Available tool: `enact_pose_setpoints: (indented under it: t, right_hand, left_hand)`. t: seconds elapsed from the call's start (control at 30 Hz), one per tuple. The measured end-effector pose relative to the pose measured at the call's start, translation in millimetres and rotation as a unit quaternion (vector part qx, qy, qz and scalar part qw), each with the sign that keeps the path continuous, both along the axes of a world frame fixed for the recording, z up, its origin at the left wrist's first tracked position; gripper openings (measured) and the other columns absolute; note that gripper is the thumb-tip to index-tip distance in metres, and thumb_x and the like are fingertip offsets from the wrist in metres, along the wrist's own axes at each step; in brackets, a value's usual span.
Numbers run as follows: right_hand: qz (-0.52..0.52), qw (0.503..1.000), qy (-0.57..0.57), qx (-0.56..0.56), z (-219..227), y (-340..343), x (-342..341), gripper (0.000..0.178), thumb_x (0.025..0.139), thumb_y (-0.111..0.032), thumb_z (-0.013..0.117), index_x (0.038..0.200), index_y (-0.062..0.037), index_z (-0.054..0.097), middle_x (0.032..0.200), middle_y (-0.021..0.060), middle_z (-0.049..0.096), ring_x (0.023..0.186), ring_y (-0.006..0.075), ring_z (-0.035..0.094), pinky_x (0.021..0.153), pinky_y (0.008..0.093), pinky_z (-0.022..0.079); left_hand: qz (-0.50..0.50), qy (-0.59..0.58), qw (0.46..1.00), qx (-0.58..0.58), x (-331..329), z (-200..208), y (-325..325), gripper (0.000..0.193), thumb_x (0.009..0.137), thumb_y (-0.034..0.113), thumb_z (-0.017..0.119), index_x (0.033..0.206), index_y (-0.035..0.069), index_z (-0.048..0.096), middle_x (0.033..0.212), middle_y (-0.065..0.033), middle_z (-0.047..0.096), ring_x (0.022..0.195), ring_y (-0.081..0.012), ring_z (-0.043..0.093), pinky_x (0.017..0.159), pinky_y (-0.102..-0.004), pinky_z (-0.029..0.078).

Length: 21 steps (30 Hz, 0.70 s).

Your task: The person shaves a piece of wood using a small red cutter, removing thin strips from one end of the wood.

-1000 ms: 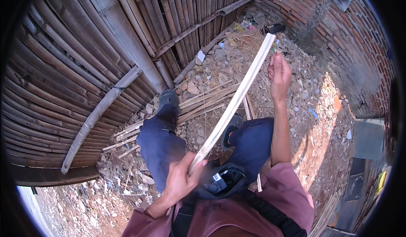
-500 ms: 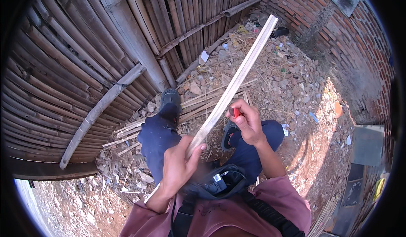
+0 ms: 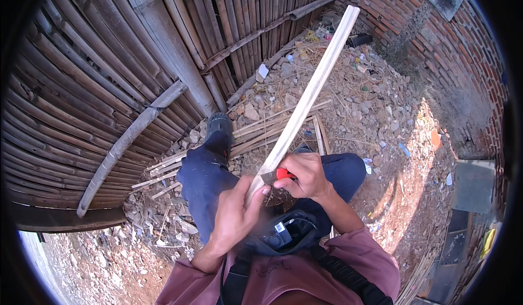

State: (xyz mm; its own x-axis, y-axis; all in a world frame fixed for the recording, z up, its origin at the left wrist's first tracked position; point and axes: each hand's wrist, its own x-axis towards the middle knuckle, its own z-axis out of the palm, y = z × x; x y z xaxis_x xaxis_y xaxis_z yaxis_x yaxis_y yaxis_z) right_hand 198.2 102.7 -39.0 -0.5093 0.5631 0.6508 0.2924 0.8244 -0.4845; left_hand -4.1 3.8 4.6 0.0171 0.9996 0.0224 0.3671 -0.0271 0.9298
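My left hand [image 3: 234,211] is closed around the lower part of a long, pale wooden strip [image 3: 309,92]. The strip slants up and away to the right, its far end above the rubble near the brick wall. In my right hand [image 3: 306,175] is a red-handled knife [image 3: 284,173], the fingers wrapped around its handle. Its short grey blade lies against the strip, just above my left thumb. Both hands are close together over my lap, and my palm hides part of the handle.
Several split wooden strips [image 3: 253,133] lie on stony ground between my feet and the bamboo wall [image 3: 81,103]. Rubble [image 3: 376,114] and litter reach to the brick wall [image 3: 474,65]. An open black pouch [image 3: 305,231] hangs at my waist.
My right hand has come down and left along the strip, bringing the knife blade onto it near my left hand. The strip's far end has risen slightly.
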Motion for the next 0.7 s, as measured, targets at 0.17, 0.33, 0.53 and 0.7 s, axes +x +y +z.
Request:
enact_pose_setpoints:
  t: [0.17,0.33,0.53,0.7]
  right_hand:
    - [-0.029,0.999,-0.022,0.029,2,-1,-1,0.048,0.092,-0.050,0.079,0.079,-0.0084,0.060,0.064,0.0052,0.056,0.054,0.0261,0.062,0.052,0.0373,0.048]
    - [-0.044,0.996,-0.046,0.068,2,-1,-1,0.049,0.095,-0.053,0.075,0.081,-0.0073,0.063,0.067,0.0043,0.059,0.054,0.0246,0.062,0.050,0.0356,0.047]
    - [-0.061,0.993,-0.057,0.085,7,-2,-2,0.049,0.093,-0.053,0.076,0.080,-0.0080,0.063,0.066,0.0032,0.058,0.053,0.0242,0.062,0.049,0.0356,0.046]
    - [-0.088,0.990,-0.050,0.103,11,-1,-3,0.049,0.094,-0.052,0.076,0.078,-0.0084,0.062,0.064,0.0038,0.056,0.052,0.0242,0.061,0.049,0.0360,0.046]
  left_hand:
    - [-0.011,-0.005,1.000,-0.004,1,2,2,0.019,0.107,0.018,0.066,0.113,0.000,0.065,0.068,-0.0206,0.060,0.056,-0.0357,0.061,0.056,-0.0415,0.045]
    - [-0.012,-0.008,1.000,0.002,3,-3,0,0.018,0.107,0.018,0.065,0.113,0.001,0.064,0.071,-0.0234,0.062,0.062,-0.0448,0.063,0.057,-0.0445,0.046]
    - [-0.005,0.005,1.000,0.006,1,-4,-2,0.018,0.106,0.018,0.065,0.114,0.001,0.064,0.072,-0.0244,0.063,0.067,-0.0472,0.065,0.058,-0.0453,0.047]
    - [-0.003,0.008,1.000,0.003,1,-3,-2,0.018,0.106,0.018,0.066,0.113,0.001,0.064,0.070,-0.0239,0.061,0.064,-0.0468,0.064,0.057,-0.0454,0.047]
